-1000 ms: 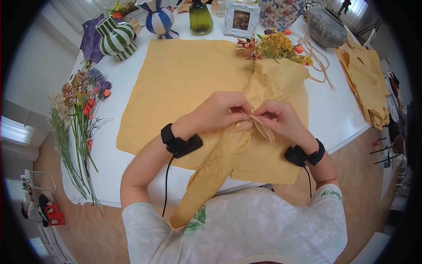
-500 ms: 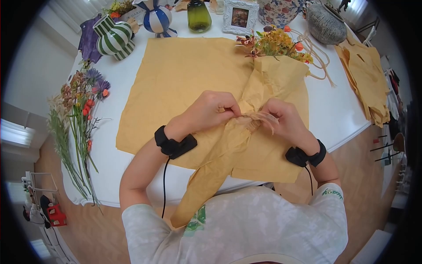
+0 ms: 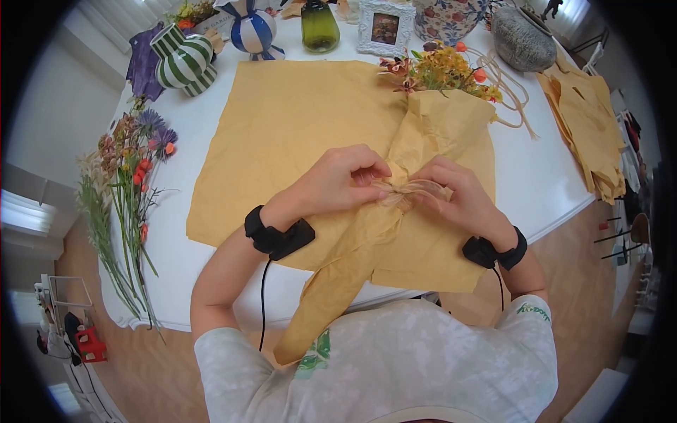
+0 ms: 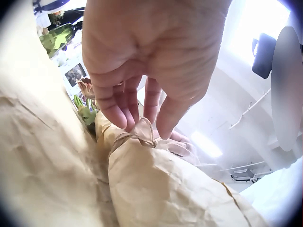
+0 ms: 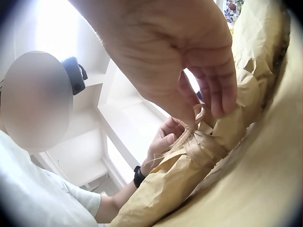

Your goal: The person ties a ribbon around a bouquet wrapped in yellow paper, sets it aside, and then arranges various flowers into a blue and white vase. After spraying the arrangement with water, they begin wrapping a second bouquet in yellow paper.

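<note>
A yellow-brown paper wrap (image 3: 345,261) slants across the table, flowers (image 3: 451,70) showing at its wide upper end. Round its narrow waist runs a pale, sheer ribbon (image 3: 402,189) with a knot and a loop. My left hand (image 3: 338,180) has its thumb and curled fingers at the left of the knot, a small ribbon loop standing between them in the left wrist view. From the other side my right hand (image 3: 458,194) pinches the ribbon's loop close to the knot. In the right wrist view the right thumb partly hides the knot.
A flat paper sheet (image 3: 282,127) lies beneath the bundle on the white table (image 3: 536,197). Loose flower stems (image 3: 130,211) lie at the left. Along the back stand a striped green vase (image 3: 185,60), a green glass vase (image 3: 319,28) and a white picture frame (image 3: 384,28). Folded paper (image 3: 585,127) hangs over the right edge.
Both hands have stayed at the bundle's waist. The ribbon's hanging ends have been drawn up into a loop by the knot. My left thumb and forefinger have spread apart slightly since half a second ago.
</note>
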Action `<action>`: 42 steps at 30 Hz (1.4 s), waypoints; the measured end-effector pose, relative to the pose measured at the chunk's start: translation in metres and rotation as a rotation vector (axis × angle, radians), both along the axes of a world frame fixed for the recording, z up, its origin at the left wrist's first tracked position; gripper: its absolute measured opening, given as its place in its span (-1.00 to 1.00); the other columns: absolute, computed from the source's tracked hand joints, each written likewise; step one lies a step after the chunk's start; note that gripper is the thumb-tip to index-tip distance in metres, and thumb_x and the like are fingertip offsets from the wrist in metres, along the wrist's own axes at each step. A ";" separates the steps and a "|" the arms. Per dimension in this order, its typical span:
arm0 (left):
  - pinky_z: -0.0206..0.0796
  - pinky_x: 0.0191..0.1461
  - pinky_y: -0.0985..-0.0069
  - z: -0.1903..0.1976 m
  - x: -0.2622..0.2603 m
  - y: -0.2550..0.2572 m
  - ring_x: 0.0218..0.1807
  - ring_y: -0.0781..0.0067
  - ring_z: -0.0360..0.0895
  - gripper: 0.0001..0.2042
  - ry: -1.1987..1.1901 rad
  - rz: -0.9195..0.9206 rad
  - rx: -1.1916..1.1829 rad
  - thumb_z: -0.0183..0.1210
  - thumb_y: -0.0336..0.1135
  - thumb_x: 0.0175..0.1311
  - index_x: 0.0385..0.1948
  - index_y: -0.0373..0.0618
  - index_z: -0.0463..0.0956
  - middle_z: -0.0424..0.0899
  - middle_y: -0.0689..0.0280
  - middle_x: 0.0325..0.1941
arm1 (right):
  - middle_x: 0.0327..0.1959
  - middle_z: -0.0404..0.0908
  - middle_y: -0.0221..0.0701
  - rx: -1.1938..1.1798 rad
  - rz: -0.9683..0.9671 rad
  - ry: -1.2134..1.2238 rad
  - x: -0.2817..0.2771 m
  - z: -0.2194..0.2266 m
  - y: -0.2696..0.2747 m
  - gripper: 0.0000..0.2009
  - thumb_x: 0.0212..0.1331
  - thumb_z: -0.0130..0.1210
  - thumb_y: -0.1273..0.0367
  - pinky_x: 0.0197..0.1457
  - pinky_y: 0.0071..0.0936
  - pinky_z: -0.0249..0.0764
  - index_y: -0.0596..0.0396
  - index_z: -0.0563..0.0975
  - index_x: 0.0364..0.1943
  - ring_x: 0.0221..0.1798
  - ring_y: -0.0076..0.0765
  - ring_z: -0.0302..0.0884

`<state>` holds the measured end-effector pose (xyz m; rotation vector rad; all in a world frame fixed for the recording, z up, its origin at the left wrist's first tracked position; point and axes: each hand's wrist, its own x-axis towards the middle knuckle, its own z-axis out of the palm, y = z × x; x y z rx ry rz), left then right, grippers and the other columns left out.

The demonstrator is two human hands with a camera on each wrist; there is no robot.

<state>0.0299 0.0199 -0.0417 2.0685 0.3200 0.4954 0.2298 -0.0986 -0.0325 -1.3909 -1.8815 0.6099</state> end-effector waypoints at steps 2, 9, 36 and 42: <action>0.30 -0.31 0.63 0.001 0.003 -0.002 -0.40 0.56 0.44 -0.83 0.026 0.037 -0.028 0.24 -0.44 -0.07 -0.40 -0.18 0.51 0.50 0.37 -0.45 | -0.44 0.42 -0.32 -0.005 0.004 0.007 0.000 0.002 0.000 -0.84 -0.09 0.14 0.52 -0.34 -0.47 0.35 0.14 0.50 -0.35 -0.37 -0.27 0.43; 0.27 -0.27 0.54 0.004 0.017 -0.002 -0.34 0.42 0.43 -0.86 0.001 -0.111 0.216 0.20 -0.45 -0.05 -0.41 -0.15 0.53 0.49 0.31 -0.44 | -0.44 0.44 -0.32 -0.044 0.009 0.025 0.003 -0.002 0.004 -0.87 -0.04 0.09 0.55 -0.35 -0.51 0.38 0.16 0.49 -0.35 -0.38 -0.33 0.46; 0.29 -0.24 0.47 0.002 0.018 0.005 -0.31 0.30 0.43 -0.88 -0.032 -0.195 0.285 0.10 -0.60 -0.12 -0.54 -0.13 0.48 0.48 0.30 -0.47 | -0.40 0.34 -0.33 -0.016 -0.010 -0.056 -0.005 -0.001 0.005 -0.89 -0.07 0.07 0.54 -0.35 -0.45 0.37 0.14 0.44 -0.41 -0.36 -0.26 0.42; 0.31 -0.24 0.49 -0.001 0.019 0.008 -0.32 0.30 0.44 -0.89 -0.090 -0.282 0.458 0.11 -0.59 -0.11 -0.52 -0.14 0.48 0.49 0.30 -0.46 | -0.45 0.36 -0.31 -0.023 -0.049 -0.091 0.000 -0.003 0.004 -0.89 -0.07 0.07 0.54 -0.37 -0.45 0.38 0.16 0.44 -0.41 -0.39 -0.26 0.45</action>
